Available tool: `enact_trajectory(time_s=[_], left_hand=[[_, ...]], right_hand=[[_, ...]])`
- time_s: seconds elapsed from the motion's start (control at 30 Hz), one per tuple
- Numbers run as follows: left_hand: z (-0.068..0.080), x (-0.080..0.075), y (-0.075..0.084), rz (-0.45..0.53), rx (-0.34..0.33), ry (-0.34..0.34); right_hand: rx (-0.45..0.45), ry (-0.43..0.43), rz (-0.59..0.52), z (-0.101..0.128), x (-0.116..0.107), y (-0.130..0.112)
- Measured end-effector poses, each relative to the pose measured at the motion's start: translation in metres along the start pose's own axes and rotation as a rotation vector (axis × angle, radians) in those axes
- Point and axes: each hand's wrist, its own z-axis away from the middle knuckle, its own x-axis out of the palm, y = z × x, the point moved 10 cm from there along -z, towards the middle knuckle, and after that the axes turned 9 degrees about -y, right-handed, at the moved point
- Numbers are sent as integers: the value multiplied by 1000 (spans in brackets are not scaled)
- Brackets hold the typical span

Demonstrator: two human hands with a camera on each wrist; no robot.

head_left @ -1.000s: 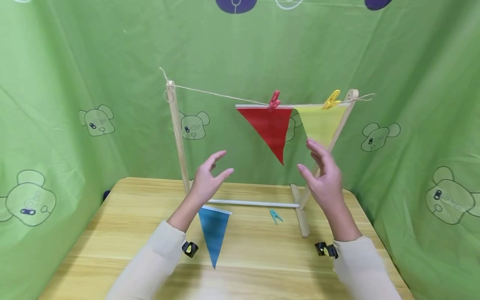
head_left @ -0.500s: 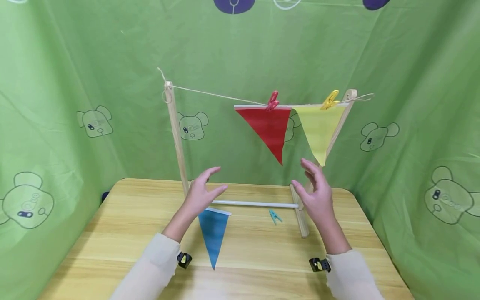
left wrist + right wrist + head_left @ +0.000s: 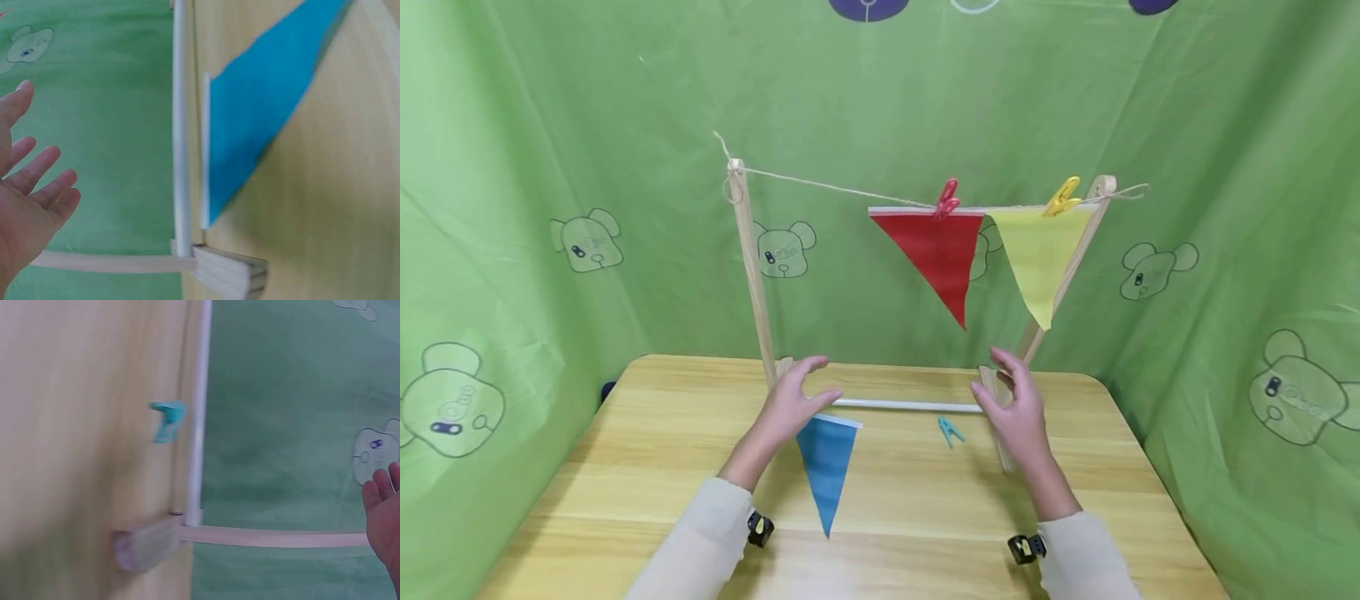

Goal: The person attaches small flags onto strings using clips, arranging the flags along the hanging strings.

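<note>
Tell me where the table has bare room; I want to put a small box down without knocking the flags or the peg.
Bare wood lies left of the blue flag, out to the table edge, and right of the rack foot. The near strip before the flag's tip is partly taken by the sleeves. It is crowded between the left hand and right hand, where the teal peg lies.

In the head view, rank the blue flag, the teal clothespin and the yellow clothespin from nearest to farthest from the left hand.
1. Blue flag, flat on the table just below the left hand.
2. Teal clothespin, on the table toward the right.
3. Yellow clothespin, up on the string, far right.
</note>
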Motion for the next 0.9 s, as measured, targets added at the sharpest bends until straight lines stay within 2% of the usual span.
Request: enact_trajectory(time_s=[0.27, 0.4, 0.73, 0.9], left_hand=[[2, 5, -30, 34, -61, -19], [4, 7, -41, 11, -85, -15], [7, 9, -58, -50, -75, 37], [9, 13, -68, -63, -116, 37]], right_hand=[[76, -30, -26, 12, 15, 30], [126, -48, -30, 16, 22, 43], [264, -98, 25, 30, 42, 70], [314, -116, 68, 37, 46, 77]])
